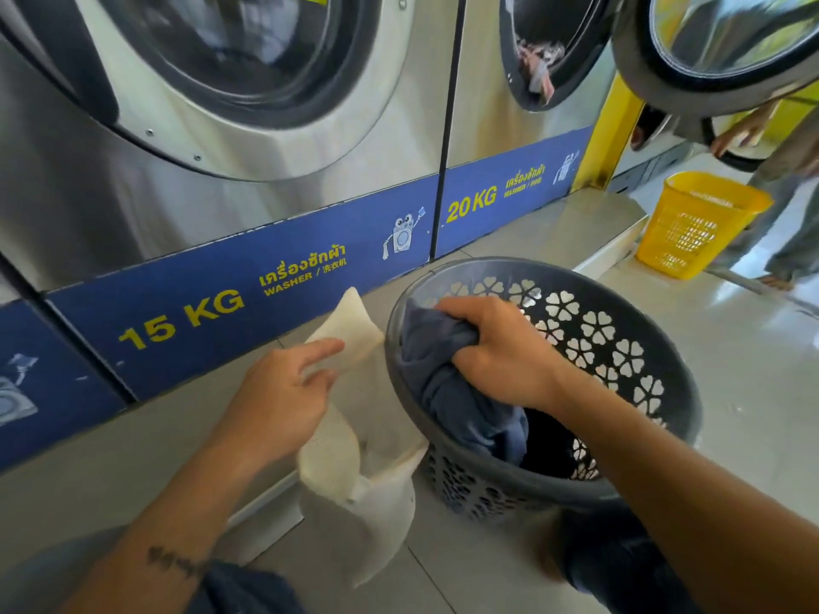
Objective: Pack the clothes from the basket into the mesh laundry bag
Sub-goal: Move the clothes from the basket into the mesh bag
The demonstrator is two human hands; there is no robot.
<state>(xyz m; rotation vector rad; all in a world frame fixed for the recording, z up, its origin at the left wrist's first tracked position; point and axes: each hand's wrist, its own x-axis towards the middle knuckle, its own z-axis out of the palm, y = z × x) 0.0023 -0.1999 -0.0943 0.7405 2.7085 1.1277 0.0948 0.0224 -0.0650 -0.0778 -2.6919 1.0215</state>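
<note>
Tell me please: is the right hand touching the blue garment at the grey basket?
Touching. The head view shows the right hand gripping the bunched blue garment over the grey basket.

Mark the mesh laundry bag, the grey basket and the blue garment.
mesh laundry bag [381, 516], head view, lower white panel.
grey basket [617, 331], head view, flower-cut inner wall.
blue garment [461, 405], head view, hanging middle fold.

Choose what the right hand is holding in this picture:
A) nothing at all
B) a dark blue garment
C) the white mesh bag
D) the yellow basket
B: the right hand has its fingers curled round a dark blue garment at the grey basket, while the left hand holds the white mesh bag.
</note>
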